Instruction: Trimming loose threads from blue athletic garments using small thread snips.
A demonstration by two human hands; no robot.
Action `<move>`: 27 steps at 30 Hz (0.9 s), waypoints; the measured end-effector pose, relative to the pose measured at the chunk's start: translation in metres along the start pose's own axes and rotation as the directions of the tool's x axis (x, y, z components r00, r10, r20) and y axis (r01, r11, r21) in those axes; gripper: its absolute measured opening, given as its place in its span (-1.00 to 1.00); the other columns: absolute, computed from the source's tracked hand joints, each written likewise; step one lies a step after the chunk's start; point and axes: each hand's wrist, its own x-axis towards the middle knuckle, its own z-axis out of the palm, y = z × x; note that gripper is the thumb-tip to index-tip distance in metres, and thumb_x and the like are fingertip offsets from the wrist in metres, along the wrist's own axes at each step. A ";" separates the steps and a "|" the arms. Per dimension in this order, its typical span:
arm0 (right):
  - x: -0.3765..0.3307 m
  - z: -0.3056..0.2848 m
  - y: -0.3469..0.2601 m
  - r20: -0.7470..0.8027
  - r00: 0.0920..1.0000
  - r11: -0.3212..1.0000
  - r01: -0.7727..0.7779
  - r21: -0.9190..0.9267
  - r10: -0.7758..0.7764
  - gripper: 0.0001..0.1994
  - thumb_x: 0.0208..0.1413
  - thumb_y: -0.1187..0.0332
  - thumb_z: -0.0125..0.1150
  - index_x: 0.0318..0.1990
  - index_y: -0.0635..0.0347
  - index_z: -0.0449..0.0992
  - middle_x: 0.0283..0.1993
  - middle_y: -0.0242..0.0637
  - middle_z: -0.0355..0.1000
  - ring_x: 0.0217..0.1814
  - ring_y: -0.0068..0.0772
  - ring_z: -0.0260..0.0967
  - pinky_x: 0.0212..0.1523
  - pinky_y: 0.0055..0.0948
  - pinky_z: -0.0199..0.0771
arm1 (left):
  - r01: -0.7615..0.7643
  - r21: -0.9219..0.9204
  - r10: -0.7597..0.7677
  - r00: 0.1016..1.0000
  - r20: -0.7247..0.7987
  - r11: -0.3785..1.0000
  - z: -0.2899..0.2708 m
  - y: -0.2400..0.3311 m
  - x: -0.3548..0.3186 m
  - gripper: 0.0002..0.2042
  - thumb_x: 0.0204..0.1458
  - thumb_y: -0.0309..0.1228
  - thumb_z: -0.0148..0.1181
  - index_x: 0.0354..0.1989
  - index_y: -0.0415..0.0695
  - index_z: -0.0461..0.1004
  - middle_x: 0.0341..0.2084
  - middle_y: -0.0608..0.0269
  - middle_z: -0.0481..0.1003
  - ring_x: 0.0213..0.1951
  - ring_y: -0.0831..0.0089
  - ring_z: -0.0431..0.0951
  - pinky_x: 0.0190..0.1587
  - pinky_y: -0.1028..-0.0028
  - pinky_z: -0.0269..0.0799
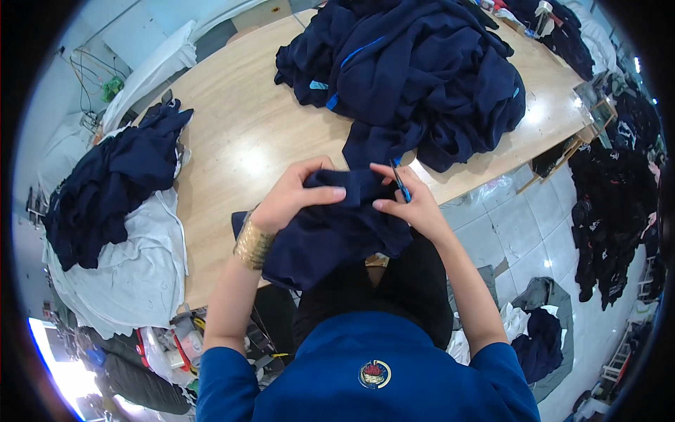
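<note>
A navy blue garment (pixel 320 243) hangs over the table's near edge and down in front of my legs. My left hand (pixel 299 193) grips its upper edge, the thumb pressed flat on top of the cloth and the other fingers behind it. Small blue-handled thread snips (pixel 402 186) sit in my right hand (pixel 415 204), their dark pointed tip upward. The right index finger and thumb reach to the garment's right side at the same edge; whether they pinch the cloth I cannot tell.
Beyond my hands a big heap of navy garments (pixel 422 77) covers the far right of the wooden table (pixel 232 141). More navy clothing (pixel 123 179) lies on white cloth (pixel 130 271) at the left. Dark clothes (pixel 608 218) hang at the right; a cloth bundle (pixel 538 344) lies on the tiled floor.
</note>
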 end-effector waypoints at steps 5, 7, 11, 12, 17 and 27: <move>-0.003 -0.004 -0.020 0.256 0.967 0.999 -0.015 0.038 0.005 -0.63 -0.28 0.43 0.35 -0.21 0.14 0.45 -0.15 -0.45 0.13 -0.06 -0.61 0.10 -0.28 -0.67 0.12 | -0.100 -0.201 0.127 0.984 0.124 0.974 0.009 0.015 -0.020 -0.81 -0.27 -0.51 0.29 -0.51 -0.19 0.37 -0.48 0.32 0.41 -0.37 0.60 0.38 -0.24 0.59 0.27; -0.010 -0.005 -0.018 0.279 0.953 0.990 0.089 0.108 -0.116 -0.68 -0.25 0.34 0.38 -0.31 0.18 0.42 -0.18 -0.33 0.25 -0.07 -0.40 0.23 -0.10 -0.52 0.23 | -0.114 -0.190 0.140 0.982 0.128 0.975 0.010 0.014 -0.025 -0.81 -0.27 -0.52 0.29 -0.53 -0.18 0.36 -0.48 0.31 0.42 -0.36 0.58 0.39 -0.23 0.59 0.28; -0.042 -0.025 -0.025 0.367 0.910 0.855 -0.339 0.393 0.193 -0.74 -0.27 0.49 0.38 -0.38 0.24 0.41 -0.39 -0.44 0.37 -0.30 -0.63 0.26 -0.25 -0.63 0.22 | -0.021 -0.050 0.026 0.994 0.108 0.999 0.004 0.008 -0.034 -0.79 -0.23 -0.56 0.25 -0.39 -0.19 0.38 -0.41 0.32 0.43 -0.31 0.57 0.40 -0.19 0.57 0.29; -0.044 -0.028 -0.029 0.361 0.914 0.822 -0.346 0.452 0.186 -0.74 -0.26 0.50 0.37 -0.38 0.24 0.42 -0.42 -0.45 0.37 -0.34 -0.65 0.26 -0.28 -0.65 0.22 | -0.021 0.064 0.013 0.991 0.136 0.998 0.007 0.011 -0.034 -0.75 -0.20 -0.55 0.22 -0.29 -0.20 0.38 -0.38 0.30 0.43 -0.27 0.56 0.41 -0.15 0.55 0.30; -0.050 -0.027 -0.040 0.352 0.903 0.724 -0.414 0.551 0.248 -0.78 -0.23 0.52 0.33 -0.37 0.23 0.43 -0.47 -0.46 0.36 -0.45 -0.69 0.27 -0.37 -0.69 0.24 | -0.246 0.236 0.156 0.926 0.345 0.940 0.049 0.016 -0.028 -0.63 -0.08 -0.36 0.20 -0.08 -0.20 0.36 -0.27 0.15 0.47 -0.20 0.36 0.46 -0.08 0.47 0.30; -0.066 -0.029 -0.040 -0.242 0.968 0.971 0.015 -0.238 -0.074 -0.71 -0.15 0.35 0.31 -0.24 0.19 0.42 -0.46 -0.38 0.35 -0.48 -0.51 0.29 -0.40 -0.57 0.27 | 0.235 -0.285 -0.198 0.968 0.154 0.929 0.084 0.006 -0.029 -0.80 0.01 -0.37 0.15 -0.25 -0.23 0.44 -0.45 0.44 0.43 -0.38 0.75 0.34 -0.30 0.70 0.28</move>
